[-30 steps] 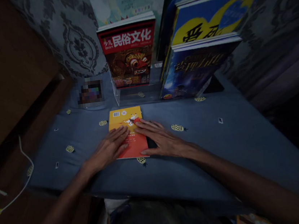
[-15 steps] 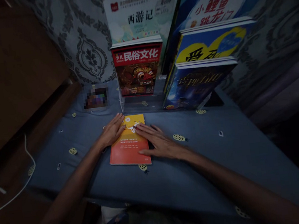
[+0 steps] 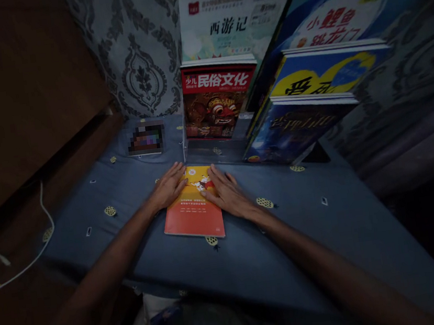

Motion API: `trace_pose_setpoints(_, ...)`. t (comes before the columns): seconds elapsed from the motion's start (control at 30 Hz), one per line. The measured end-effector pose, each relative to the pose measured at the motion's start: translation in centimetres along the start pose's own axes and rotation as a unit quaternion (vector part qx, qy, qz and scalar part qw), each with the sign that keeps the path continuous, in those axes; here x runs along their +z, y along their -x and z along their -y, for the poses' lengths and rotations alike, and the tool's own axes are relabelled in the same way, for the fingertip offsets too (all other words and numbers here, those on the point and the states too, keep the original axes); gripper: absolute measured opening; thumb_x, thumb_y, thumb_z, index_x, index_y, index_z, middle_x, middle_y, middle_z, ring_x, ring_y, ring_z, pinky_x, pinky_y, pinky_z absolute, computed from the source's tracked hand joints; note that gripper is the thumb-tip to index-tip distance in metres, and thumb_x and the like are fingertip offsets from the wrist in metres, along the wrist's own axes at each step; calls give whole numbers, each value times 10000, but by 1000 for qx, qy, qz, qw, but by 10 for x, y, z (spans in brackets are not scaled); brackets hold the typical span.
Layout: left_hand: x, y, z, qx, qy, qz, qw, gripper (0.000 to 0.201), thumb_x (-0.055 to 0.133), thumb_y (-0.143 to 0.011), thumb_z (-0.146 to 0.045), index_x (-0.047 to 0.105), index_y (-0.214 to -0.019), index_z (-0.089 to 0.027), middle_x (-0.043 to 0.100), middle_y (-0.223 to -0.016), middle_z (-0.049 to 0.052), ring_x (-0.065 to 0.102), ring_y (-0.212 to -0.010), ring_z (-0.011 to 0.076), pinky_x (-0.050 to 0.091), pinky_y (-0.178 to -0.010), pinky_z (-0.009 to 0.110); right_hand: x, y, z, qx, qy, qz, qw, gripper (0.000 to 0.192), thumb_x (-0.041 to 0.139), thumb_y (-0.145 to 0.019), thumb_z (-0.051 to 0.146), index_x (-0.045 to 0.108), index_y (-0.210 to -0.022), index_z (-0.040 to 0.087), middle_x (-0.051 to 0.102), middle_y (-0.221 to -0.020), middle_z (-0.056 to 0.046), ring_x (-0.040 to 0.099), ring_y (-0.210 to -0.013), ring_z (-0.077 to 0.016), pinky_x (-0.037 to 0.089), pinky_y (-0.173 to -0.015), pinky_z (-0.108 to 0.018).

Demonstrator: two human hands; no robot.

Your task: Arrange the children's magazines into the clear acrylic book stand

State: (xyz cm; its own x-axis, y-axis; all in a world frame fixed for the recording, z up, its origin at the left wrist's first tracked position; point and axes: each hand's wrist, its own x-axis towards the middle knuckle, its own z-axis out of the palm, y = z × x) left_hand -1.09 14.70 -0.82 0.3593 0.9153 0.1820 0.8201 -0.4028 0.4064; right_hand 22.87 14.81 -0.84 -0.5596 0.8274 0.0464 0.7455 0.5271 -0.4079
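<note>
A thin book [image 3: 194, 218] with a yellow-to-orange cover lies flat on the blue patterned cloth, its printing upside down to me. My left hand [image 3: 168, 187] rests along the book's upper left edge, fingers stretched forward and thumb on the cover. On the opposite side, my right hand [image 3: 226, 192] lies over the upper right edge, its fingers extended and its thumb across the cover. Both hands are open and touch the book from either side. Just beyond stands a clear book rack [image 3: 216, 152].
In the rack stand several books, including a red one [image 3: 219, 101] and a dark blue one [image 3: 299, 126]. A small blurred-out item [image 3: 146, 138] lies at the back left. A brown wooden panel [image 3: 27, 101] and a white cable [image 3: 45, 215] are on the left.
My right hand has slid forward along the book's right edge, its thumb moving from the lower cover to the upper part. My left hand stays at the left edge. The view has shifted slightly.
</note>
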Motion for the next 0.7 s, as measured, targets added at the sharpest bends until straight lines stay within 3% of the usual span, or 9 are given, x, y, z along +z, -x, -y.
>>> trace_pose_setpoints(0.2,3,4,-3,-40,-17,-24,999,536,391,-1004,-399,482,-1451,-119,425,-1568,146,292,-1512,249,266,-1234,466,5,30,7,-27,-16,-8,999,887,353,-961,657,107,-1606,100,178,-1653,-219,140,-1547,-291,170,-1235,-564)
trace_pose_setpoints(0.37,3,7,-9,-82,-13,-54,995,487,419,-993,-353,527,-1405,-117,436,-1557,164,423,-1445,268,355,-1190,438,9,50,17,-30,-14,2,999,946,395,-945,674,64,-1607,84,147,-1656,-228,120,-1548,-306,190,-1237,-555)
trace_pose_setpoints(0.7,9,19,-19,-113,-13,-133,985,459,400,-951,-210,510,-1370,-60,580,-1398,216,553,-1318,287,431,-1128,444,11,58,25,-28,-15,-13,999,947,450,-936,648,86,-1605,85,162,-1653,-242,138,-1546,-321,203,-1232,-559)
